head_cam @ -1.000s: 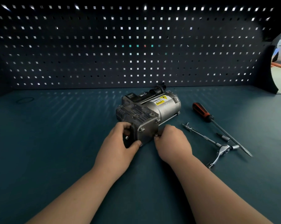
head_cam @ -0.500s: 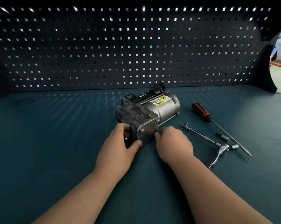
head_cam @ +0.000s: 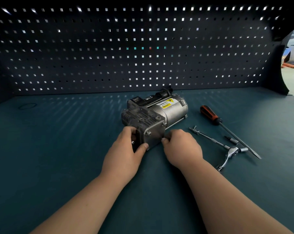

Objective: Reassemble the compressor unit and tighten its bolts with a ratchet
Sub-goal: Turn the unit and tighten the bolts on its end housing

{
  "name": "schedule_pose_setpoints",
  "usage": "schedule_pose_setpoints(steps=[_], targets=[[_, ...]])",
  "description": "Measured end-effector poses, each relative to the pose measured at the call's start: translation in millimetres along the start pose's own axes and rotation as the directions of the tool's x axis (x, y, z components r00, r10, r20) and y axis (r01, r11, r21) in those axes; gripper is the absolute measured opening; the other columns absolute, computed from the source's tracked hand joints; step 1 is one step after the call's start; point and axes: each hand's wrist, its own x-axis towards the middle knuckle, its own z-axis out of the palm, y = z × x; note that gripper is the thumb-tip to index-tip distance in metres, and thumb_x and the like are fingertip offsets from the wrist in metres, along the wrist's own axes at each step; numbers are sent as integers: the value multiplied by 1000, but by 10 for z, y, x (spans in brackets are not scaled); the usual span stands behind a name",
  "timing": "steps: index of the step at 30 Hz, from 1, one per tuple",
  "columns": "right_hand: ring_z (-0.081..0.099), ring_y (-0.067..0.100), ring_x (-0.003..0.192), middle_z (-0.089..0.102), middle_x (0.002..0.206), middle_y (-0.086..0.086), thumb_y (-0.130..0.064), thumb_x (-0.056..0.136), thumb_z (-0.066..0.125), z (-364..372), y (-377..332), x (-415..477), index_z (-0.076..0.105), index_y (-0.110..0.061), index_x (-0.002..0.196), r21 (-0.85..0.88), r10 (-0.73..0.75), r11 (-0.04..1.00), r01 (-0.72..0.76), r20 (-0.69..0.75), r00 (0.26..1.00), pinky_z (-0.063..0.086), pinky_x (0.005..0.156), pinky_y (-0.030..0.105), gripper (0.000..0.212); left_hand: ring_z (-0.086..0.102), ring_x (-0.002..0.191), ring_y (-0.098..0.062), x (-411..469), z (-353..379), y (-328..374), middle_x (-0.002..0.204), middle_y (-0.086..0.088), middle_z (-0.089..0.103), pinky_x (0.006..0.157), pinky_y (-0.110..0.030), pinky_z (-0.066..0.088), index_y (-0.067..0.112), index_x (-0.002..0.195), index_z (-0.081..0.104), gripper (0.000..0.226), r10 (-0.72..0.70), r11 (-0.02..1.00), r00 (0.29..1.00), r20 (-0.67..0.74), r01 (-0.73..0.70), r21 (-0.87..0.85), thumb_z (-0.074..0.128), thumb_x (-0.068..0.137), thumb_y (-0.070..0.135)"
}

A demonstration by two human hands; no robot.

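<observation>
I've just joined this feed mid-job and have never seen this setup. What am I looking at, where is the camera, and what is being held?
There is no robot here. These are a person's bare hands, filmed by one wide-angle camera worn on their head and looking down at a dark workbench backed by a pegboard. The left hand grips the near end of the compressor unit. The right hand pinches at the unit's lower end-plate corner; what it pinches is hidden. To the right lie a ratchet with a long bar at its head, a small socket and an orange-handled screwdriver.
</observation>
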Motion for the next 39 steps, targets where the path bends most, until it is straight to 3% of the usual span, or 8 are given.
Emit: schedule_pose_setpoints(steps=[14,19,21,24,27,30,35,39], targets=[[56,28,104,56,114,5,-39,94,47,4,-27,-6,51,-16,105,-82,-25,996,26,21,999,34,70,32,26,52,93,2,-28,-53,-42,101,22,55,76,-15,36,37,111,47,41,17,999,1000,3,-17,-33,70,78,33],[58,30,99,61,112,7,-37,98,36,-7,-65,11,58,-17,102,-102,14,995,-9,51,999,35,69,31,30,48,53,-2,-41,-110,-24,86,14,62,56,-19,39,29,101,55,19,-144,963,990,12,143,-228,62,85,22],[58,30,102,59,115,7,-39,99,33,-42,-85,-23,58,-16,107,-101,33,994,-28,50,998,34,70,32,35,50,48,-7,-14,-160,40,76,5,65,47,-24,37,19,97,60,11,-378,746,921,96,365,-557,52,91,15],[58,30,102,57,116,5,-44,99,32,-172,-116,-151,54,-17,107,-71,-30,997,26,-53,998,33,69,33,36,57,53,-12,24,-273,151,71,-4,68,48,-25,40,12,92,61,19,-492,196,780,387,532,-823,43,91,16],[59,27,95,61,105,1,-46,93,43,-273,-265,-371,52,-26,96,9,-316,947,320,-135,939,39,68,33,22,64,68,-21,32,-351,207,79,-10,71,61,-31,46,9,94,61,29,-421,22,750,509,570,-821,37,93,25],[59,22,102,61,112,-5,-45,88,51,-205,-477,-569,52,-29,107,86,-519,851,517,-4,855,45,77,34,25,60,63,-22,17,-360,225,80,-12,68,61,-32,44,9,100,60,36,-374,59,764,526,585,-809,33,96,32],[57,21,107,60,117,-4,-39,90,54,-72,-499,-560,50,-27,117,118,-513,855,506,44,857,43,78,31,30,59,75,-22,10,-345,201,94,-15,67,65,-32,43,8,99,61,36,-395,191,778,489,590,-785,34,98,33],[61,26,102,67,110,-1,-35,88,56,-41,-451,-512,55,-31,117,134,-502,862,488,104,858,49,82,34,29,61,64,-19,-5,-258,162,85,-13,68,58,-31,44,7,95,62,34,-416,257,782,463,590,-765,36,97,30]])
